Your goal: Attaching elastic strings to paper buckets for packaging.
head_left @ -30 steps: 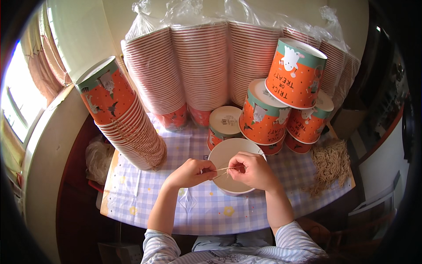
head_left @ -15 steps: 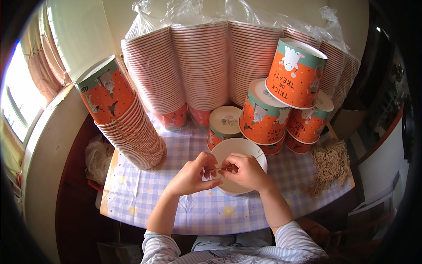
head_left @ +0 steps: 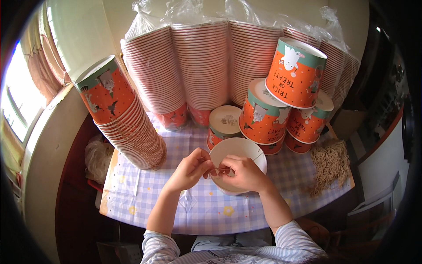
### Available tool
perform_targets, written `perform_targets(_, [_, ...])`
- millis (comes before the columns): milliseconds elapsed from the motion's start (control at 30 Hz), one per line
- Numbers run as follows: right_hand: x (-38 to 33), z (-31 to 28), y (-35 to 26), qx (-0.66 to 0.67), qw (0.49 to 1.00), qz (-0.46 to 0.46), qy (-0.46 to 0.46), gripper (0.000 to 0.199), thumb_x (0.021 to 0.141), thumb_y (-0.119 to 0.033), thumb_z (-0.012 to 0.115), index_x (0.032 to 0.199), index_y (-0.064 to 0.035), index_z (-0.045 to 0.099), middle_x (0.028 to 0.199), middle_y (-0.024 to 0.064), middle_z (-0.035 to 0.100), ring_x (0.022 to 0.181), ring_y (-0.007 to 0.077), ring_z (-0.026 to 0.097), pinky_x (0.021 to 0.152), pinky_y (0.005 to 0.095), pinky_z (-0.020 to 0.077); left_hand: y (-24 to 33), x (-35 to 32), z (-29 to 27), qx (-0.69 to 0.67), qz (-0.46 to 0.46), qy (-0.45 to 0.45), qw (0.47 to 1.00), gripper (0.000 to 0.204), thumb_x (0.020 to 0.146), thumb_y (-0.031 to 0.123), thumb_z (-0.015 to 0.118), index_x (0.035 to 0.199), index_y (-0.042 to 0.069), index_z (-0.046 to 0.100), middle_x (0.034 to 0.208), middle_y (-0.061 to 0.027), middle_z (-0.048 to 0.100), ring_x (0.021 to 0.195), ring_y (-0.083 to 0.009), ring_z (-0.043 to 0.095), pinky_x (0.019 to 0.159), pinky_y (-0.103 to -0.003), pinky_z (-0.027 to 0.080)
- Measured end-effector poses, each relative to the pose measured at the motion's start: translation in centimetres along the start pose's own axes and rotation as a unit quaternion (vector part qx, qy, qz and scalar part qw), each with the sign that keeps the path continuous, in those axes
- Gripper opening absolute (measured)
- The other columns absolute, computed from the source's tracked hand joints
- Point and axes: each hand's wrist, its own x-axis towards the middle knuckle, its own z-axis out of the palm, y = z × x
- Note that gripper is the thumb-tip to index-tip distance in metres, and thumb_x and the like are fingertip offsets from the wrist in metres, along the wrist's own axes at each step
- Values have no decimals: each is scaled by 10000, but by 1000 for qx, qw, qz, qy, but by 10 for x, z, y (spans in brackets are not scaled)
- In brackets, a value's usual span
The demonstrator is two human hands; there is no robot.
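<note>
Left hand (head_left: 191, 169) and right hand (head_left: 244, 173) pinch a cord (head_left: 217, 170) over a seemingly unfinished bucket (head_left: 241, 148); a corded stack (head_left: 131, 136) looks done by the tabletop's (head_left: 198, 222) left edge, loose cords (head_left: 330, 166) remain by its right

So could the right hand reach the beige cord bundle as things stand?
Probably yes: nothing covers the cord bundle or seems to stand between it and the right hand, though that hand pinches a thin cord.

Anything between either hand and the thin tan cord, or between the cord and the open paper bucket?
Nothing visible: the left hand and right hand both pinch the thin tan cord. Over the open round paper bucket, white inside, only the hands show, hiding part of its interior.
</note>
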Motion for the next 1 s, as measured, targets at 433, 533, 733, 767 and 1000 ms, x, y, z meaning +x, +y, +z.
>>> perform_targets(433, [-1, 0, 10, 63, 998, -9, -19, 98, 767, -142, 590, 816, -60, 614, 694, 95, 616, 613, 197, 592, 549, 315, 452, -7, 7, -12, -121, -134, -4, 984, 135, 944, 194, 391, 874, 79, 378, 690, -77, 600, 536, -65, 405, 478, -180, 327])
perform_targets(533, [-1, -1, 8, 54, 997, 45, -27, 125, 771, -161, 601, 832, -54, 619, 715, 95, 622, 631, 192, 591, 563, 306, 455, -9, 7, -13, -137, -138, -3, 981, 133, 944, 194, 390, 870, 85, 377, 690, -77, 601, 525, -59, 391, 461, -174, 306])
perform_targets(733, [2, 2, -6, 43, 992, 113, -35, 128, 765, -180, 622, 831, -71, 625, 717, 85, 628, 592, 192, 590, 545, 294, 454, -12, 7, -14, -141, -134, -4, 981, 123, 943, 181, 391, 869, 84, 383, 702, -91, 608, 512, -60, 394, 448, -174, 284])
perform_targets(767, [1, 4, -2, 54, 993, 103, -20, 126, 765, -183, 625, 828, -74, 628, 716, 83, 630, 590, 191, 595, 542, 295, 454, -11, 8, -14, -132, -132, -6, 982, 119, 942, 179, 392, 872, 83, 387, 712, -105, 612, 510, -66, 405, 443, -178, 276])
perform_targets(1000, [0, 3, 1, 36, 995, 88, -11, 110, 759, -174, 632, 795, -70, 633, 701, 75, 628, 595, 184, 605, 537, 286, 453, -11, 8, -17, -26, -140, 8, 990, 103, 910, 131, 459, 854, 54, 421, 724, -60, 608, 566, -56, 442, 490, -184, 355])
